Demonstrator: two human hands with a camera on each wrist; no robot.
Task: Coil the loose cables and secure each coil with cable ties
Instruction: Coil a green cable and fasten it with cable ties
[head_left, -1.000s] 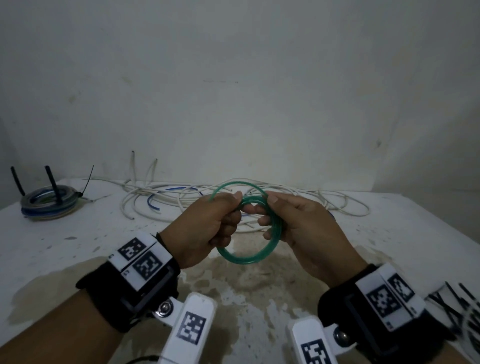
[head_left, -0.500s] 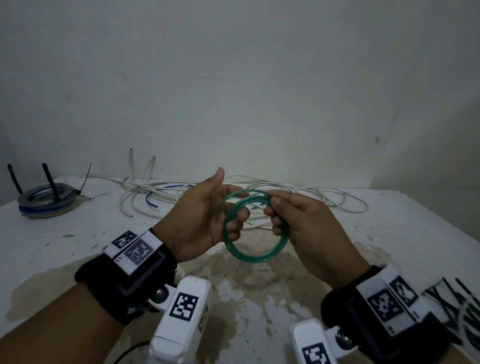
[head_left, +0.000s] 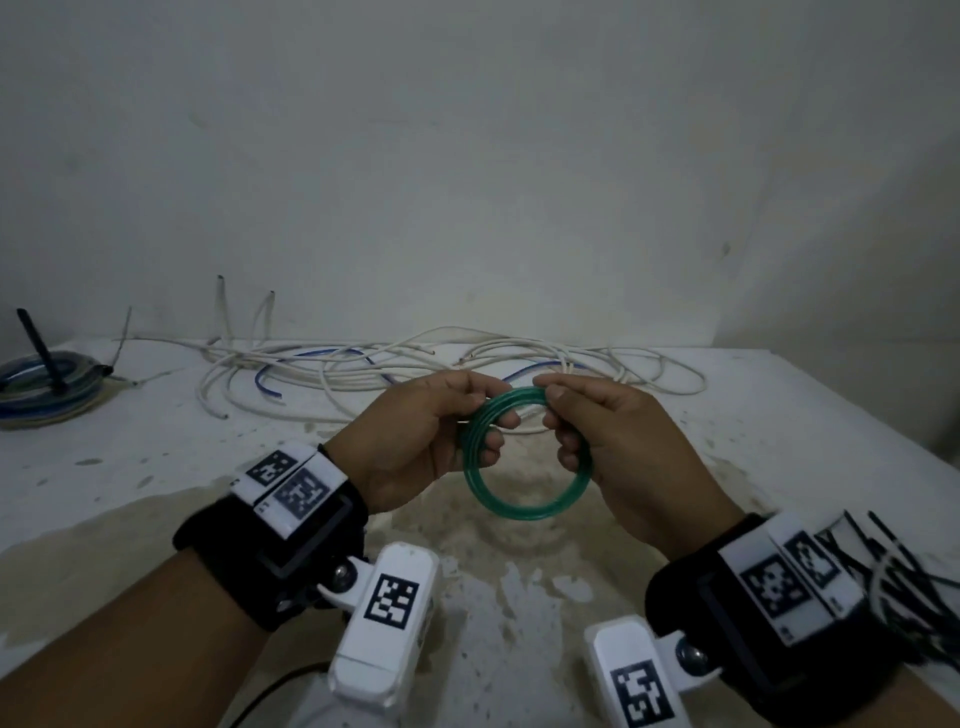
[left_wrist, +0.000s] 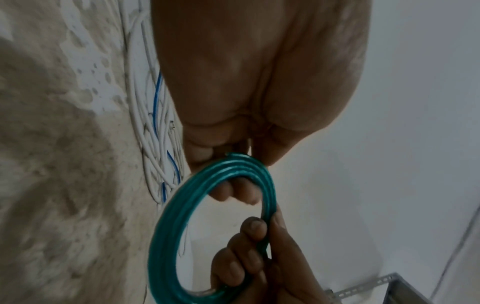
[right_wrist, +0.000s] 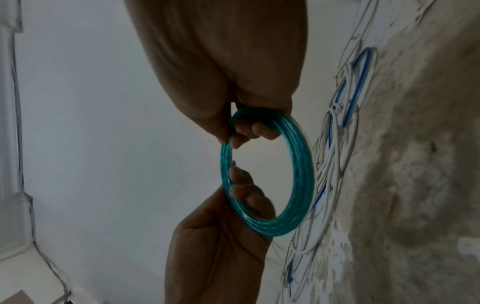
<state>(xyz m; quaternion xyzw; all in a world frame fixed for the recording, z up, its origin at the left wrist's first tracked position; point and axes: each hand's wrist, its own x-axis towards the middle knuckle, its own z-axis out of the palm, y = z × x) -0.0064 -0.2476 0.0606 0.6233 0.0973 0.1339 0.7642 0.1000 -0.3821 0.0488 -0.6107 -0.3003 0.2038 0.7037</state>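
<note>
Stained white table (head_left: 156, 467) against bare wall; both hands' grip holds green cable coil (head_left: 524, 506).

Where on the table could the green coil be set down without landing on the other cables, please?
The stained patch of table directly below the green coil, between the two wrists, is bare. So is the left stretch between the tied blue coil and the left hand. The back edge is crowded with loose white and blue cables, and black cable ties lie at the right edge.
</note>
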